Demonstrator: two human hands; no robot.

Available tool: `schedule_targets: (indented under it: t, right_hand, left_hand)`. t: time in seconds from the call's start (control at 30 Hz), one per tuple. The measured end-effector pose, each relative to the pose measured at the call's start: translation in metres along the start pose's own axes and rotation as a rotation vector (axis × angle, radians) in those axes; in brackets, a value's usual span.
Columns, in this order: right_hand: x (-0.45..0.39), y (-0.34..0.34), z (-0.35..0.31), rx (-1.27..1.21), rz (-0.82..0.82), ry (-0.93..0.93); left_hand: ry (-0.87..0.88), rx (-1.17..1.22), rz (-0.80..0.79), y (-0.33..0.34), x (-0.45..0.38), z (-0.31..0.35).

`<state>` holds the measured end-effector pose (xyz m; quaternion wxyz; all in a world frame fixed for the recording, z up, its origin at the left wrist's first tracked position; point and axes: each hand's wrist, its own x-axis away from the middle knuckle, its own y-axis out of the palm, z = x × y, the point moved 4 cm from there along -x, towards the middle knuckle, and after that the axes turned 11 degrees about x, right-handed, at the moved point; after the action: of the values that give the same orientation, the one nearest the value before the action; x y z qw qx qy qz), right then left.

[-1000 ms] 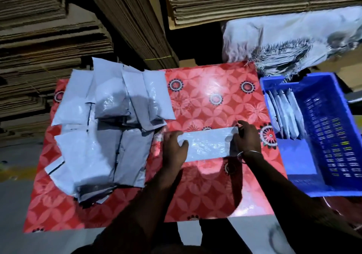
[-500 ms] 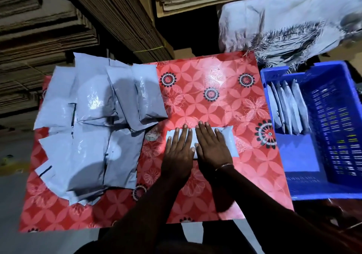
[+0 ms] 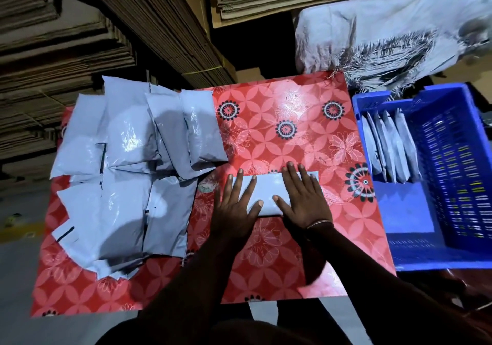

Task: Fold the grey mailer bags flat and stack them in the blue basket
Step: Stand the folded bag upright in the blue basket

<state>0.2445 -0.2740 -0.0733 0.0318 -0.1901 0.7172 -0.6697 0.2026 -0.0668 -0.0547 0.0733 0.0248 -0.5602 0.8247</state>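
1. Head view, hands: both hands lie flat with straight, spread fingers on a folded grey mailer bag (image 3: 267, 194) in the middle of the red flowered tablecloth (image 3: 279, 137); the left hand (image 3: 235, 207) presses its left part and the right hand (image 3: 302, 198) its right part, neither curled round anything
2. Head view, wrist: a thin bangle (image 3: 319, 222) sits on the right wrist
3. Head view, folded bag: it lies as a narrow strip running left to right, its far edge and right end showing past the fingertips
4. Head view, left side: a loose pile of unfolded grey mailer bags (image 3: 127, 174) overlaps on the cloth, just beside the left hand
5. Head view, right side: the blue basket (image 3: 452, 174) stands beside the table edge, with several folded bags (image 3: 391, 145) standing on edge in a row against its left wall
6. Head view, background: stacks of flat cardboard (image 3: 111, 25) rise behind the table, and a pale bundle of sacks (image 3: 394, 25) lies beyond the basket
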Motion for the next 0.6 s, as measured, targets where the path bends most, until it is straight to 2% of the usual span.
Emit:
schedule_targets:
  t: [0.1, 0.27, 0.4, 0.53, 0.6]
  right_hand:
    - [0.012, -0.007, 0.031, -0.007, -0.005, 0.088]
    - [0.016, -0.008, 0.06, 0.041, -0.025, 0.1]
    - [0.003, -0.029, 0.055, 0.047, 0.031, -0.008]
    - [-0.011, -0.047, 0.043, 0.144, -0.026, 0.01]
    - [-0.018, -0.056, 0.041, 0.176, -0.084, 0.005]
  left_hand:
    - [0.049, 0.007, 0.03, 0.0, 0.002, -0.01]
    - [-0.056, 0.112, -0.021, -0.008, 0.003, -0.012]
    - [-0.005, 0.115, 0.02, -0.028, -0.012, 0.001]
    - [-0.036, 0.033, -0.041, -0.032, -0.035, 0.002]
    - [0.009, -0.02, -0.061, -0.034, -0.038, 0.004]
